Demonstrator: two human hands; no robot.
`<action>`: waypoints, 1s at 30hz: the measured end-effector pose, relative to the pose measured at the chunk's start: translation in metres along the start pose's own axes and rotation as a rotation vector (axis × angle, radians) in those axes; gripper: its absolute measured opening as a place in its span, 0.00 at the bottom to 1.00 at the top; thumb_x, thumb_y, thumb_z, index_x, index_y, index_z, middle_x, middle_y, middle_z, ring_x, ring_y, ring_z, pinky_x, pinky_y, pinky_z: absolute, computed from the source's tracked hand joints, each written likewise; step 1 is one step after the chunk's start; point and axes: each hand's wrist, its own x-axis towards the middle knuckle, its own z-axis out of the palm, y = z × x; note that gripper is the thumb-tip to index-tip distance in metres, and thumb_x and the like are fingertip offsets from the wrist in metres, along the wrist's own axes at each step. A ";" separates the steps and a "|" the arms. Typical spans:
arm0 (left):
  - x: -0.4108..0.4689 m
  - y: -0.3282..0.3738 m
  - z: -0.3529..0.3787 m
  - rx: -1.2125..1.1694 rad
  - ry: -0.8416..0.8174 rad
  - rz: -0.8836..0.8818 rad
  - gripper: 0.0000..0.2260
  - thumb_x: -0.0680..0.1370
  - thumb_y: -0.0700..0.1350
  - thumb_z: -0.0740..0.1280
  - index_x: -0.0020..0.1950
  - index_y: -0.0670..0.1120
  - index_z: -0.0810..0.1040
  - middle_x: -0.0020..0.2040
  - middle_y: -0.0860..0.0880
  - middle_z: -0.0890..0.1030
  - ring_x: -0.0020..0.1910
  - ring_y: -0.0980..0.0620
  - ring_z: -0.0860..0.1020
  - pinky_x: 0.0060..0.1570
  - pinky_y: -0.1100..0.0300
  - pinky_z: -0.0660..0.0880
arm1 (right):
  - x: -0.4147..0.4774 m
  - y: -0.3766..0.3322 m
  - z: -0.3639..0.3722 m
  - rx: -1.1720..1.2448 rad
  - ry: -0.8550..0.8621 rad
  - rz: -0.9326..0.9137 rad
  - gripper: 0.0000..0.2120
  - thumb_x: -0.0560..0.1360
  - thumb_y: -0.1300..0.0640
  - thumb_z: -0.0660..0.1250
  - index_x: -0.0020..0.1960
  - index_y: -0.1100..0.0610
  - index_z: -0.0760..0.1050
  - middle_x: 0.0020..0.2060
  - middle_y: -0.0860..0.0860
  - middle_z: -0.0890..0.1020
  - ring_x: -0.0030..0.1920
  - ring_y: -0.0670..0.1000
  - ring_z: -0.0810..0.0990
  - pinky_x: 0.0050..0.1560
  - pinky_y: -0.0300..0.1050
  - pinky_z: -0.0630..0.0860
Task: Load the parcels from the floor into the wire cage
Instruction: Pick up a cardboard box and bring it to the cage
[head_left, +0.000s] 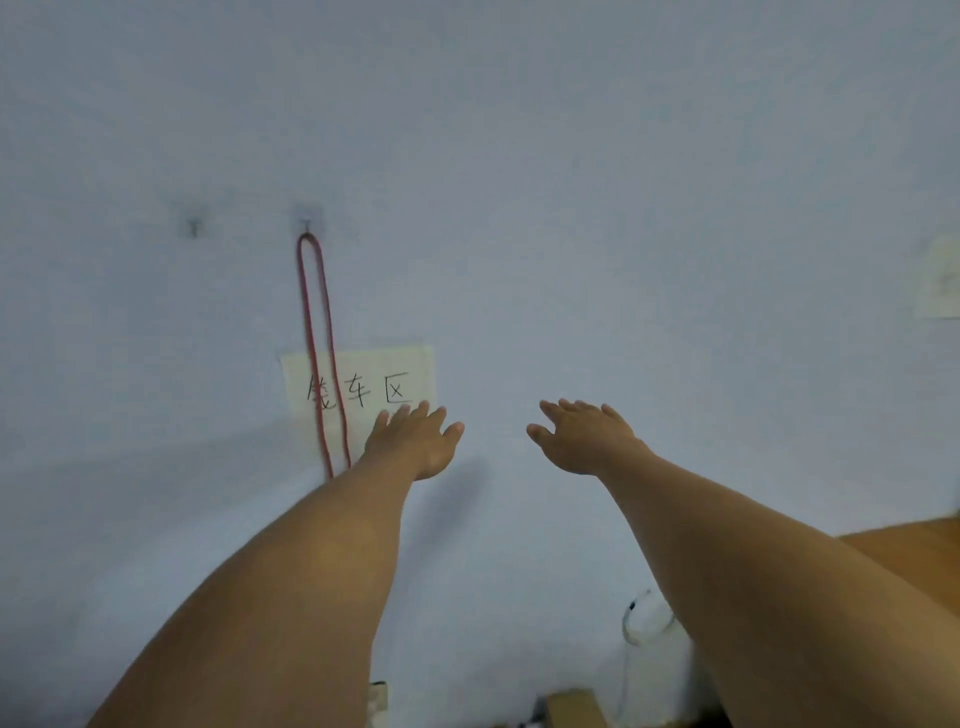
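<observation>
While I face a pale wall (571, 182) | handwritten paper sign (387, 364), red cord (304, 291) on hook (307, 223) | left hand (415, 441), right hand (584, 441) spread, empty | cardboard box (574, 705) below

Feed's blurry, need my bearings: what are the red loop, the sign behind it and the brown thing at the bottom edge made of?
Red loop: probably cord or rope, matt; it hangs limp from a wall hook. Sign: paper, matt and pale, with handwritten dark strokes. Brown thing: likely cardboard, dull tan, flat-faced; too cropped to be sure.
</observation>
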 end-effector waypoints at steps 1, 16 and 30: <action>0.009 -0.003 0.019 -0.002 -0.020 -0.024 0.28 0.85 0.61 0.42 0.84 0.52 0.51 0.84 0.49 0.48 0.83 0.46 0.47 0.80 0.45 0.42 | 0.008 0.007 0.019 -0.006 -0.032 0.002 0.30 0.84 0.37 0.45 0.83 0.49 0.51 0.82 0.51 0.57 0.81 0.52 0.53 0.80 0.56 0.46; 0.076 -0.017 0.375 -0.200 -0.421 -0.298 0.28 0.86 0.59 0.44 0.82 0.47 0.58 0.83 0.46 0.58 0.80 0.43 0.59 0.78 0.47 0.55 | 0.099 0.073 0.395 0.322 -0.586 0.075 0.31 0.83 0.38 0.52 0.80 0.55 0.60 0.74 0.56 0.70 0.72 0.59 0.70 0.69 0.55 0.68; -0.003 -0.113 0.829 -0.917 -0.639 -0.975 0.45 0.61 0.80 0.67 0.63 0.46 0.80 0.57 0.47 0.84 0.55 0.43 0.83 0.60 0.43 0.79 | 0.015 0.057 0.823 0.571 -0.968 0.519 0.30 0.83 0.40 0.57 0.75 0.60 0.65 0.67 0.58 0.75 0.63 0.58 0.76 0.57 0.48 0.73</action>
